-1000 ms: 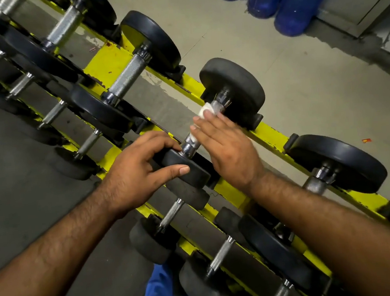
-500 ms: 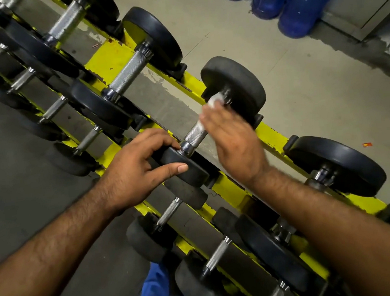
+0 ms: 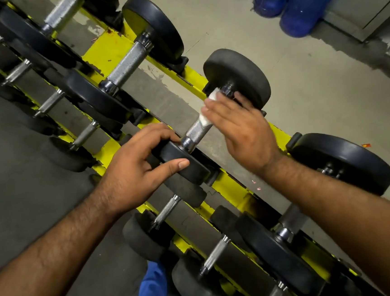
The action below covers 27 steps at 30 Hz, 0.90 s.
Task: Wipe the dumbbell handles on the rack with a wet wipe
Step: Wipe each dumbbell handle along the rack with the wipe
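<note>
A black dumbbell lies across the yellow rack (image 3: 110, 51) in the middle of the head view, its knurled steel handle (image 3: 195, 131) showing between my hands. My left hand (image 3: 139, 167) grips the near weight plate (image 3: 186, 165), thumb along its edge. My right hand (image 3: 242, 129) lies flat over the far half of the handle and presses a white wet wipe (image 3: 206, 117) onto it, close to the far plate (image 3: 242, 77). Part of the wipe is hidden under my fingers.
More dumbbells fill both tiers of the rack to the upper left (image 3: 125, 62) and lower right (image 3: 341, 161). Blue water jugs (image 3: 304, 3) stand on the concrete floor at the top right beside a grey cabinet. Dark rubber matting lies at the left.
My right hand slid the wipe along the handle toward the far plate and now sits over the far half. My left hand kept its hold on the near plate.
</note>
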Available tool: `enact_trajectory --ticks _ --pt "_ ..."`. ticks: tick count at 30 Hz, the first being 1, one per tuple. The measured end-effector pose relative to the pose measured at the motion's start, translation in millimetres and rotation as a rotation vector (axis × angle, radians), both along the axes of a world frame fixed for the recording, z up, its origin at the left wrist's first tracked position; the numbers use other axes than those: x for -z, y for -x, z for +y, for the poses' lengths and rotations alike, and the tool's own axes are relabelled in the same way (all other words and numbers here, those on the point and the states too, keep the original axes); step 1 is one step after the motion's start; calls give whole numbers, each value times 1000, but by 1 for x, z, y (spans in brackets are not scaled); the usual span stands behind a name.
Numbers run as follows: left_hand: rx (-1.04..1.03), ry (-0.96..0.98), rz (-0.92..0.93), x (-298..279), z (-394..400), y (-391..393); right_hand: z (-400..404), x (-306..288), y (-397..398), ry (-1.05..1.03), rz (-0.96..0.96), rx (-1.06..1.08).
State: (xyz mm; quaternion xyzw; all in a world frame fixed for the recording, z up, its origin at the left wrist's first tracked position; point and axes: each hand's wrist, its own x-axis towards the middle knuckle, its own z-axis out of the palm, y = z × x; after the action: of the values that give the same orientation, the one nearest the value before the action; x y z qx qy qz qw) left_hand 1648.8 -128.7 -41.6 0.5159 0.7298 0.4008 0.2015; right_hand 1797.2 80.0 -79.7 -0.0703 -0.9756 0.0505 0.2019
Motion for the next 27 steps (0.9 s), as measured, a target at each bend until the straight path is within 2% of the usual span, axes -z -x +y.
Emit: enact_trajectory --ticks 2,5,7,10,13,14,18,21,22,25,27 --pt "-11 -12 -15 0 0 -2 -20 4 2 33 -13 -32" --pt "-23 -38 -12 1 1 -4 -30 4 0 -15 -140 -294" --pt "-32 -43 -15 2 1 -6 -11 -4 3 -52 -108 -244" --pt "-30 -48 -14 4 1 -7 -22 -4 5 21 -73 -95" --pt "-12 -70 2 4 1 -10 -37 1 -1 3 -173 -249" --pt "-16 -64 5 3 1 -11 -27 -3 0 -9 -191 -255" --pt "-35 -39 -1 2 1 -13 -15 -12 1 43 -102 -49" --pt "-30 -42 31 2 0 -18 -28 -4 -8 -35 -169 -200" --pt "-33 -34 39 2 0 -18 -19 -6 -7 -44 -174 -191" --pt "-40 -24 47 1 1 -18 -2 -10 1 22 -75 54" --pt "-34 -30 47 -1 2 -20 -22 -8 -1 30 -77 33"
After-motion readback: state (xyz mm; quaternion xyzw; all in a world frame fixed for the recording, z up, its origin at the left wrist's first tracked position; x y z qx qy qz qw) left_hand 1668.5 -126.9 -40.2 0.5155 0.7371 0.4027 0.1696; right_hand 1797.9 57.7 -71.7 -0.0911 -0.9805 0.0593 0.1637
